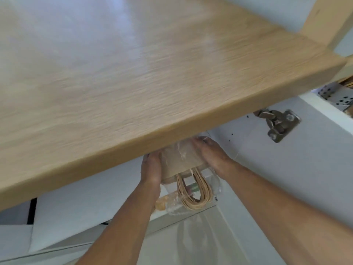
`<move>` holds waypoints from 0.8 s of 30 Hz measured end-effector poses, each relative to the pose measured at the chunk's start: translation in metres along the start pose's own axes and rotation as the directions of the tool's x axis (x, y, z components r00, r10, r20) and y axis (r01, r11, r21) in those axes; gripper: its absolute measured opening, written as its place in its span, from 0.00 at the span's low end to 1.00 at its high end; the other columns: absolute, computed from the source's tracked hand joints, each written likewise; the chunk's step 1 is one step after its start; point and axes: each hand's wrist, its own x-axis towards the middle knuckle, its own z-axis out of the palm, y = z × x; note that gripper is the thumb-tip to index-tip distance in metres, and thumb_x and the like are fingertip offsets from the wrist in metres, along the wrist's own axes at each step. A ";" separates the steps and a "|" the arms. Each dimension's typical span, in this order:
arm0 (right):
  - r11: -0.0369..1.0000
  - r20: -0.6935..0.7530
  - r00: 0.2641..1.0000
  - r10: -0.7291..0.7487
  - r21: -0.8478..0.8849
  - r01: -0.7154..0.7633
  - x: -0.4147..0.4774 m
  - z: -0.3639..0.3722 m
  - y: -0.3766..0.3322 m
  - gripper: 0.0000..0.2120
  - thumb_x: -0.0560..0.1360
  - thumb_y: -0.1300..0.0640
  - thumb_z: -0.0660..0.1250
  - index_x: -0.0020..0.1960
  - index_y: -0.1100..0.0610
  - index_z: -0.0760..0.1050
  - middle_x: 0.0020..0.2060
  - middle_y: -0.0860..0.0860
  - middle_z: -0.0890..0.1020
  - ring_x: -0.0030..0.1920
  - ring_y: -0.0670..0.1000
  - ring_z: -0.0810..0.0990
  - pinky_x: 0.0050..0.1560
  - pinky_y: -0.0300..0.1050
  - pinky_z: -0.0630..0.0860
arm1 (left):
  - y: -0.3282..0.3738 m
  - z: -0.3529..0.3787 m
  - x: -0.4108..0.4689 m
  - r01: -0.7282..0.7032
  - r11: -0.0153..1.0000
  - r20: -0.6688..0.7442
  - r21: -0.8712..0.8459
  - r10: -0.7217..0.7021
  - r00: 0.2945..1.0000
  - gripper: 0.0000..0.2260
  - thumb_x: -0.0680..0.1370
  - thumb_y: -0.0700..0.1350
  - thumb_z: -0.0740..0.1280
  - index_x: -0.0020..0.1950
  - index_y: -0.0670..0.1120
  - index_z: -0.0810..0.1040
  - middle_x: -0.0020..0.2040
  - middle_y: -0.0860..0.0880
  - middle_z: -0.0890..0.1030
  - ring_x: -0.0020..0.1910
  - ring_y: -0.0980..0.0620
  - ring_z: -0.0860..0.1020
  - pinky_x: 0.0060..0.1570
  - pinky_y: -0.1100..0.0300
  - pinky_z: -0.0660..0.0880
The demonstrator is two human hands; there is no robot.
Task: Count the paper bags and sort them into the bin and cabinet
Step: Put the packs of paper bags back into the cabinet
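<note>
A bundle of brown paper bags (180, 162) in clear plastic wrap sits between my two hands, just under the front edge of a wooden countertop (133, 73). Its tan twisted-paper handles (193, 194) hang toward me. My left hand (150, 167) grips the bundle's left side and my right hand (212, 153) presses its right side. The far end of the bundle and my fingertips are hidden beneath the countertop, inside the white cabinet (86, 197).
A metal door hinge (280, 124) is fixed to the open white cabinet door (286, 169) at the right. A perforated metal bracket (336, 95) shows at the far right. Clear plastic sheeting (198, 238) lies below the hands.
</note>
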 end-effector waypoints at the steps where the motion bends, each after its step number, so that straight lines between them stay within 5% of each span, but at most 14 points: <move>1: 1.000 0.009 1.000 -0.004 -0.012 0.004 0.007 0.001 0.001 0.30 0.61 0.30 0.62 0.54 0.47 0.77 0.52 0.49 0.82 0.53 0.53 0.81 0.60 0.57 0.76 | -0.001 0.001 0.005 0.002 1.000 -0.012 0.000 -0.002 1.000 0.18 0.74 0.57 0.64 0.61 0.53 0.80 0.55 0.47 0.83 0.53 0.45 0.80 0.56 0.46 0.77; 8: 0.998 -0.012 1.000 -0.009 -0.059 0.008 0.025 0.005 0.004 0.26 0.62 0.35 0.61 0.54 0.48 0.78 0.50 0.49 0.83 0.52 0.52 0.81 0.60 0.54 0.76 | -0.013 0.005 0.026 0.000 0.999 -0.057 0.040 0.003 0.998 0.17 0.77 0.56 0.63 0.62 0.50 0.78 0.56 0.45 0.82 0.52 0.44 0.80 0.51 0.47 0.78; 12: 0.994 -0.012 1.000 -0.002 -0.114 0.001 0.024 0.001 0.005 0.19 0.72 0.40 0.61 0.53 0.52 0.79 0.49 0.50 0.83 0.51 0.51 0.80 0.56 0.50 0.76 | -0.011 0.005 0.024 0.000 0.996 -0.034 0.088 0.003 0.999 0.20 0.75 0.55 0.63 0.62 0.47 0.77 0.55 0.43 0.81 0.51 0.42 0.81 0.46 0.48 0.78; 17: 0.992 0.033 0.999 0.032 -0.126 -0.027 0.025 -0.007 -0.002 0.36 0.62 0.29 0.61 0.62 0.50 0.74 0.55 0.51 0.81 0.54 0.54 0.80 0.60 0.56 0.75 | -0.006 0.000 0.023 0.002 0.993 -0.050 0.118 0.004 0.999 0.19 0.76 0.55 0.65 0.63 0.49 0.76 0.57 0.46 0.79 0.53 0.46 0.78 0.53 0.49 0.77; 20: 0.993 0.004 0.998 0.055 -0.109 -0.054 0.017 -0.011 -0.002 0.35 0.63 0.30 0.61 0.60 0.53 0.72 0.53 0.54 0.80 0.52 0.55 0.79 0.59 0.56 0.75 | -0.001 -0.001 0.019 0.007 0.994 -0.063 0.112 0.000 0.998 0.11 0.76 0.53 0.65 0.54 0.50 0.79 0.53 0.47 0.81 0.54 0.45 0.78 0.59 0.47 0.75; 24: 0.983 -0.078 0.994 0.070 -0.165 -0.082 -0.001 -0.019 0.000 0.30 0.73 0.35 0.56 0.68 0.53 0.67 0.60 0.54 0.75 0.59 0.57 0.74 0.60 0.54 0.72 | 0.010 -0.008 0.009 -0.023 0.991 -0.093 0.131 0.036 0.995 0.09 0.79 0.44 0.60 0.40 0.49 0.75 0.43 0.48 0.78 0.43 0.48 0.74 0.48 0.52 0.69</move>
